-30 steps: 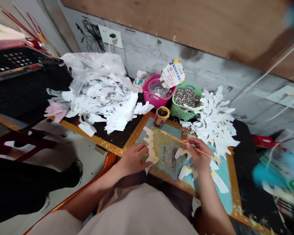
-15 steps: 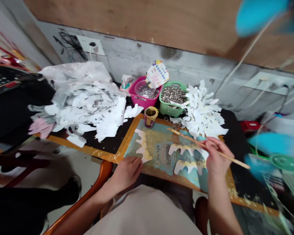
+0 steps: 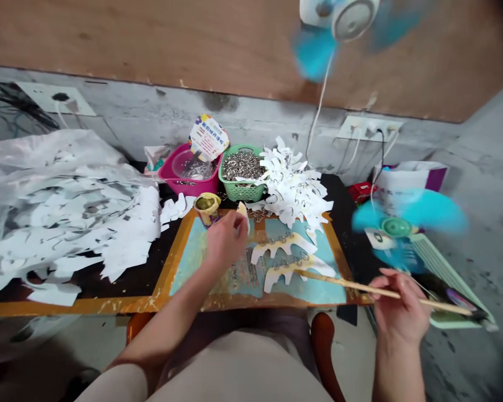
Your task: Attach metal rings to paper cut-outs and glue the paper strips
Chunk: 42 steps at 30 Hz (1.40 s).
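The left forearm slants up and inward from the lower left, carrying the left hand [image 3: 226, 239] over the blue mat [image 3: 190, 255] on the black counter [image 3: 347, 229], just in front of the open jar [image 3: 207, 207]. Its back is turned up, and its fingers are bent and pinched on a small white piece [image 3: 243, 213], whose yellowish end rises past them; the rest is hidden by the hand. The right forearm comes up almost straight from the bottom edge, well apart from the left, with the right hand [image 3: 402, 304] beyond the mat's right edge. Its fingers and thumb are closed around a long thin stick [image 3: 343, 283], which lies slantwise through the grip, one end sticking out to the right, the other reaching the nearer white strip [image 3: 283, 272]; whether that tip touches it, I cannot tell. Metal rings [image 3: 302, 257] sit along this strip.
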{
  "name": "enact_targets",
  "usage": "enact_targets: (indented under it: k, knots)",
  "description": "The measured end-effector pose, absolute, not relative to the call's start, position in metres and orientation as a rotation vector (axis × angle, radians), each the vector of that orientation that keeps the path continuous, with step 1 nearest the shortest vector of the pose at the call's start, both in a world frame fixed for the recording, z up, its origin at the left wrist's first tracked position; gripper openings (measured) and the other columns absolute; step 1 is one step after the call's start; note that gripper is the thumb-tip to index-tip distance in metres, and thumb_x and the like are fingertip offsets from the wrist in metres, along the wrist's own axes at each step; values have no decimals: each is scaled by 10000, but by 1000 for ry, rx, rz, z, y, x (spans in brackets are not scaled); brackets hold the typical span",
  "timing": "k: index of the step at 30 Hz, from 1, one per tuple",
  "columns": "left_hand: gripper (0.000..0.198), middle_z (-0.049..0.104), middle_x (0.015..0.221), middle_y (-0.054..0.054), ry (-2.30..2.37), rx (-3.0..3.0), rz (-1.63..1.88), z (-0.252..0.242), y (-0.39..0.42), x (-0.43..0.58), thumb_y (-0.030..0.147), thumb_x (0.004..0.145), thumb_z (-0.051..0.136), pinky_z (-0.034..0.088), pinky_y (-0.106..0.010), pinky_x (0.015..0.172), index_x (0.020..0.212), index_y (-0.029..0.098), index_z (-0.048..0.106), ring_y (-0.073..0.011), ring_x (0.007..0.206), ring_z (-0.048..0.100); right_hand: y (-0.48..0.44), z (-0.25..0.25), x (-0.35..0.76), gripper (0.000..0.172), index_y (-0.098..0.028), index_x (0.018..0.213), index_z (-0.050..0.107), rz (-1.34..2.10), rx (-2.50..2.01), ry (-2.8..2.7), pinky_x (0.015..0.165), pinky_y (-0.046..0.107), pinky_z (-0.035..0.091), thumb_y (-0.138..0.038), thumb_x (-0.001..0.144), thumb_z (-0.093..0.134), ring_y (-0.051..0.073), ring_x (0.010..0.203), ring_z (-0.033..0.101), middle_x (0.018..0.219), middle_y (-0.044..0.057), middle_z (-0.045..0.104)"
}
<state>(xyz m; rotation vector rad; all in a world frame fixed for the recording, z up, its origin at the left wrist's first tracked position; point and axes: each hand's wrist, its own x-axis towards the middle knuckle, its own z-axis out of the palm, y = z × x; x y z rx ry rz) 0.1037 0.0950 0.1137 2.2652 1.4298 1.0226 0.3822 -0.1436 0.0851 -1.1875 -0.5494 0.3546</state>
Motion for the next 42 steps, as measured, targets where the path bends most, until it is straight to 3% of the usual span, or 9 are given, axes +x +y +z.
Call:
enact_targets:
  k: [8,14,18,22,26,30,33,38,42]
  knots:
    - [215,708,906,-124,1359,2403,466,74,112,229,251,969,399,458,-305,723,1014,145,581,-248,856,688,-161,77,385,261,-130,924,717,422,-1245,-541,447,267,438,-371,848,656,150,438,580,617,55,675]
    - [343,715,953,-108,1018,2446,371,51,108,269,430,928,561,486,-278,706,1125,149,578,-232,871,683,-164,74,385,234,-132,905,717,438,-1255,-519,442,252,442,-347,834,655,145,433,580,612,51,671]
    - [211,714,1015,-49,876,2459,429,42,110,246,382,913,589,490,-246,741,1027,211,640,-182,876,667,-159,70,384,234,-127,902,717,443,-1259,-509,435,257,440,-342,834,654,150,432,578,608,54,669]
    - [139,698,993,-91,1093,2400,554,41,135,191,213,905,532,491,-303,801,965,164,647,-210,901,657,-150,69,382,246,-122,917,710,451,-1257,-509,429,268,425,-345,837,648,162,428,573,604,56,668]
    - [120,680,936,-85,1198,2357,617,43,139,132,221,885,554,494,-327,794,946,157,636,-219,879,651,-141,76,379,350,-117,928,702,435,-1236,-548,428,273,400,-433,897,555,148,408,523,572,46,637]
    - [111,656,947,-56,975,2409,550,36,87,100,247,907,543,505,-303,732,963,183,615,-173,778,639,-143,97,380,429,-121,957,701,334,-1271,-673,476,259,384,-486,937,478,130,466,475,515,0,520]
    - [125,640,1002,-69,744,2511,487,27,40,96,255,881,600,524,-337,812,988,190,596,-208,906,629,-145,114,381,320,-164,1093,676,416,-1520,-871,524,263,425,-405,934,537,135,567,533,720,28,591]
    - [199,624,1052,-93,797,2650,394,15,7,109,203,851,608,538,-402,847,1040,185,548,-259,966,615,-124,105,373,307,-205,1161,619,252,-2128,-1379,834,333,481,-392,974,464,232,986,642,1107,100,622]
    - [154,608,1040,-89,792,2668,368,12,8,113,116,858,528,542,-379,836,991,193,518,-243,955,622,-102,75,371,351,-187,1255,542,244,-2569,-1424,715,319,460,-373,972,451,254,922,671,1170,139,603]
